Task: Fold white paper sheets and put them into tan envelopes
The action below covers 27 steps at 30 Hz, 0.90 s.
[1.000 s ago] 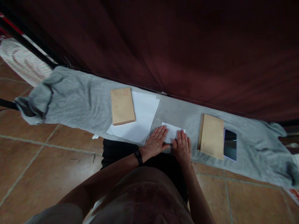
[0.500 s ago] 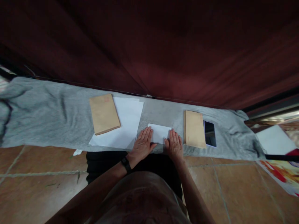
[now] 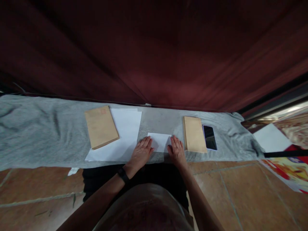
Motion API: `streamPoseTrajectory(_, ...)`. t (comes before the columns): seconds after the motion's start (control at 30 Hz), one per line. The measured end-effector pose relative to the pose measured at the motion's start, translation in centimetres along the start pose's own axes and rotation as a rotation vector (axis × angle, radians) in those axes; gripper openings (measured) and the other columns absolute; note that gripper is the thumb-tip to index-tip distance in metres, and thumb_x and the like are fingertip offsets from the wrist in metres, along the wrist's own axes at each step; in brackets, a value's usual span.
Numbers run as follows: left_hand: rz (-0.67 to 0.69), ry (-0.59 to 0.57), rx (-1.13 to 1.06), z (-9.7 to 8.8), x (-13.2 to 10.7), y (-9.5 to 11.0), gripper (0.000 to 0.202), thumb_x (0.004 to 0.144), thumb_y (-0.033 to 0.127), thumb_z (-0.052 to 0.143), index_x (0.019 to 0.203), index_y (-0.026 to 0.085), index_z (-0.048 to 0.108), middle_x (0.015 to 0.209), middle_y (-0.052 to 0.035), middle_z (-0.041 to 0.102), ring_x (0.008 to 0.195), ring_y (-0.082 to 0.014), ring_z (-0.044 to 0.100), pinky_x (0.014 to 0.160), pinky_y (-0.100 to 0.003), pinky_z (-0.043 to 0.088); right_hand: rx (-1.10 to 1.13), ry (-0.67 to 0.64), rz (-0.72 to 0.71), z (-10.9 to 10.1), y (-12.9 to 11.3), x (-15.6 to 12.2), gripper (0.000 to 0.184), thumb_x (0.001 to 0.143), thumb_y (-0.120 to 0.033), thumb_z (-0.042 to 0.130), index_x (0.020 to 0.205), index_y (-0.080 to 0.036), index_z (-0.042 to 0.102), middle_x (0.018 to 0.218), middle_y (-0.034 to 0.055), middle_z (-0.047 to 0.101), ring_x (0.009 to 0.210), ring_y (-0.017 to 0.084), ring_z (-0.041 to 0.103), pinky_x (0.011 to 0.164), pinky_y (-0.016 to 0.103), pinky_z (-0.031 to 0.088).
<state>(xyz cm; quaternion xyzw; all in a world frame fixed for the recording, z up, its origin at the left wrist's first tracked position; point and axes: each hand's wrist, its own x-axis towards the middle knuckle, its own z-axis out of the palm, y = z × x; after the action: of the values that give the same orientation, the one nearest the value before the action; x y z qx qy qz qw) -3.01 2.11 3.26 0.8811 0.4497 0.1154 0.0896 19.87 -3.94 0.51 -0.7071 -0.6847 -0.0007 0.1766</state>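
Observation:
A small white sheet of paper (image 3: 159, 142), apparently folded, lies flat on the grey cloth directly in front of me. My left hand (image 3: 142, 150) rests on its left end, fingers stretched out and palm down. On its right end lies my right hand (image 3: 177, 150), also flat with the fingers extended. To the left, larger white sheets (image 3: 127, 128) are spread on the cloth, partly covered by a stack of brown envelopes (image 3: 101, 127). Right of my right hand sits another stack of brown envelopes (image 3: 194, 134).
A phone (image 3: 210, 137) lies beside the right envelope stack. The grey cloth (image 3: 48, 134) covers a long narrow surface, with a dark red curtain (image 3: 154, 64) behind it. Below is a tiled floor (image 3: 231, 189). A white board-like sheet (image 3: 271, 138) and a colourful printed sheet (image 3: 288, 171) lie at far right.
The camera view has shifted and tilted slightly, so everything appears a little further left. Both hands stay flat at the ends of the small paper.

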Motion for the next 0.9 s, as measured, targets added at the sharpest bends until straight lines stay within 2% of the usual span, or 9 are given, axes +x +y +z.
streamPoseTrajectory(0.13, -0.01, -0.017, -0.038, -1.0, 2.0, -0.6, 0.038, 0.1, 0.019, 0.041, 0.131, 0.015, 0.062, 0.135, -0.0144, 0.065, 0.124, -0.0277, 0.06, 0.107, -0.045, 0.048, 0.048, -0.072, -0.027, -0.5, 0.0, 2.1, 0.048, 0.103, -0.026, 0.039, 0.149, -0.014, 0.046, 0.154, 0.0145, 0.048, 0.145, 0.026, 0.04, 0.119, 0.047, 0.029)
streamPoseTrajectory(0.3, -0.041, 0.001, -0.041, -1.4, 4.4, -1.3, 0.042, 0.098, 0.013, 0.039, 0.136, 0.013, 0.057, 0.138, -0.0149, 0.06, 0.125, -0.0252, 0.057, 0.109, -0.04, 0.046, 0.04, -0.146, -0.032, -1.0, -0.2, 4.4, 0.046, 0.102, -0.023, 0.045, 0.146, -0.016, 0.05, 0.149, 0.0143, 0.053, 0.139, 0.025, 0.046, 0.12, 0.046, 0.026)
streamPoseTrajectory(0.47, -0.081, -0.096, -0.024, -1.4, 5.9, -1.4, 0.04, 0.095, 0.01, 0.043, 0.13, 0.014, 0.061, 0.129, -0.0147, 0.061, 0.117, -0.0241, 0.061, 0.103, -0.038, 0.049, 0.035, -0.185, -0.011, -1.3, 0.0, 5.7, 0.042, 0.099, -0.021, 0.05, 0.14, -0.018, 0.056, 0.138, 0.0134, 0.06, 0.13, 0.025, 0.052, 0.118, 0.044, 0.029)
streamPoseTrajectory(0.7, -0.064, -0.058, -0.029, -2.0, 6.9, -1.4, 0.037, 0.09, 0.007, 0.045, 0.12, 0.016, 0.065, 0.117, -0.0109, 0.064, 0.108, -0.0211, 0.063, 0.1, -0.035, 0.051, 0.061, -0.139, 0.022, -1.2, -0.1, 6.7, 0.036, 0.093, -0.016, 0.057, 0.129, -0.02, 0.065, 0.122, 0.0119, 0.066, 0.115, 0.025, 0.059, 0.104, 0.037, 0.044)
streamPoseTrajectory(0.9, -0.06, -0.005, -0.053, -3.0, 6.8, -1.6, 0.025, 0.09, 0.008, 0.046, 0.09, 0.019, 0.068, 0.099, -0.0087, 0.066, 0.093, -0.0227, 0.065, 0.085, -0.035, 0.055, 0.079, -0.1, 0.041, -2.2, -0.7, 7.3, 0.026, 0.095, -0.013, 0.052, 0.105, -0.025, 0.072, 0.105, 0.0059, 0.07, 0.097, 0.021, 0.065, 0.092, 0.032, 0.049)
